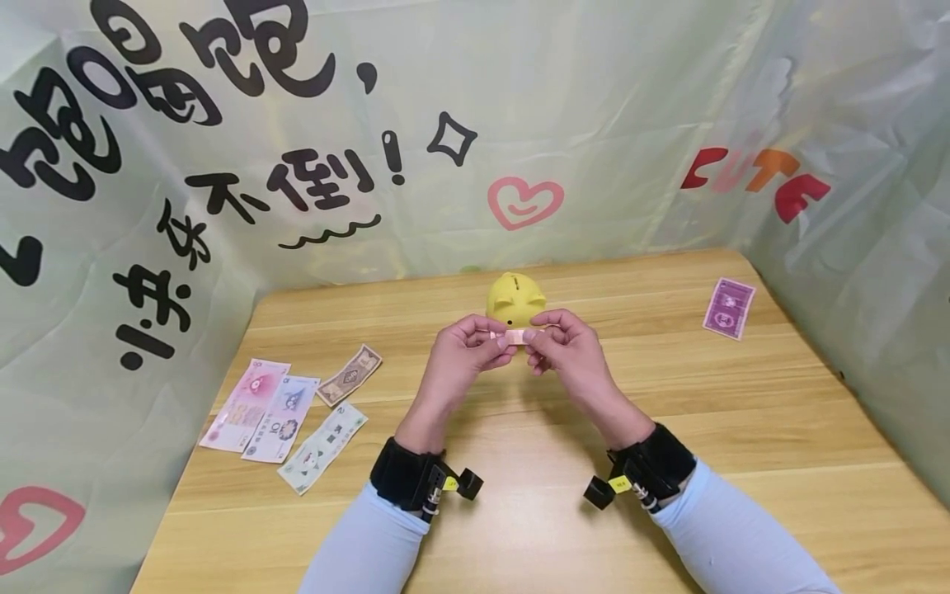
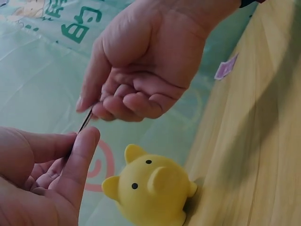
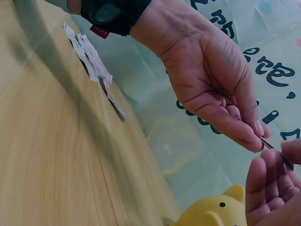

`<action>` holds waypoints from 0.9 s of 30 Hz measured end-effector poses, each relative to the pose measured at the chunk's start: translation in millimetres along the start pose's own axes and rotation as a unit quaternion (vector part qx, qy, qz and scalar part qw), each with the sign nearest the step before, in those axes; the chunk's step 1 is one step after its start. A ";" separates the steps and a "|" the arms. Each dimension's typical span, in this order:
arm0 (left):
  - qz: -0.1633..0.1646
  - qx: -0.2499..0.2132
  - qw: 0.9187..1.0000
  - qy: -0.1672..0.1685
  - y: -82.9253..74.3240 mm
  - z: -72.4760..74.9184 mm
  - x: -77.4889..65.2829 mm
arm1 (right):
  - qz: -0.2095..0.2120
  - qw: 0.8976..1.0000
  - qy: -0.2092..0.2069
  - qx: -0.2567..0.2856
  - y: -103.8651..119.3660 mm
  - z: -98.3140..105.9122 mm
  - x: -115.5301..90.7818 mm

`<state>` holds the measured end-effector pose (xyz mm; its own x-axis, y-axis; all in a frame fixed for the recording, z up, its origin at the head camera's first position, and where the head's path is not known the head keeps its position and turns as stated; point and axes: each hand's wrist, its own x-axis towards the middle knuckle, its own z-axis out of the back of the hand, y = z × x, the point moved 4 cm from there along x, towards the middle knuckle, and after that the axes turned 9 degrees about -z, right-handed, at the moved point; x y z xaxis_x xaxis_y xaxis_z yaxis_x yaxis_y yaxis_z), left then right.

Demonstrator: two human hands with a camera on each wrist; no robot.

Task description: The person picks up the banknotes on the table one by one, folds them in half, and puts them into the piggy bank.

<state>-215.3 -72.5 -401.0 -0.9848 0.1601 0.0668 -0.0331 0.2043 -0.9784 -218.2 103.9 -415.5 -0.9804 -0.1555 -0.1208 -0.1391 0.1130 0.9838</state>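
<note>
In the head view, a small folded pinkish banknote (image 1: 515, 337) is stretched between both hands above the table. My left hand (image 1: 462, 355) pinches one end between thumb and fingers. The other end is pinched by my right hand (image 1: 575, 353). Edge-on in the left wrist view, the folded note (image 2: 85, 120) looks like a thin strip. Just beyond the hands stands a yellow piggy bank (image 1: 515, 294) with a slot on top, its lower front partly hidden by them. Its snout and eyes show in the left wrist view, where the piggy bank (image 2: 153, 188) stands upright.
On the left of the wooden table (image 1: 512, 511) lie a pink banknote (image 1: 241, 408), a bluish banknote (image 1: 282, 419), a brown banknote (image 1: 350, 375) and a green banknote (image 1: 322, 448). A purple banknote (image 1: 729, 308) lies far right. Printed cloth walls (image 1: 616, 115) border the back and sides.
</note>
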 end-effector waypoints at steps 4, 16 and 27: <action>0.007 0.017 1.000 0.013 4.3 -4.3 -1.0 | -0.010 0.999 0.003 -0.034 -1.1 -3.5 -0.9; 0.009 0.039 0.999 0.024 13.6 -6.1 0.0 | -0.005 0.997 0.024 -0.078 -0.6 -0.5 1.5; -0.001 0.088 0.996 -0.009 13.2 4.1 6.2 | -0.003 0.998 -0.026 -0.059 1.6 5.8 5.7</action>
<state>-222.5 -72.8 -414.4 -0.9874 0.1427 0.0677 -0.0637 0.0329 -0.9974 -224.8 108.9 -415.4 -0.9860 -0.1039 -0.1304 -0.1307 -0.0046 0.9914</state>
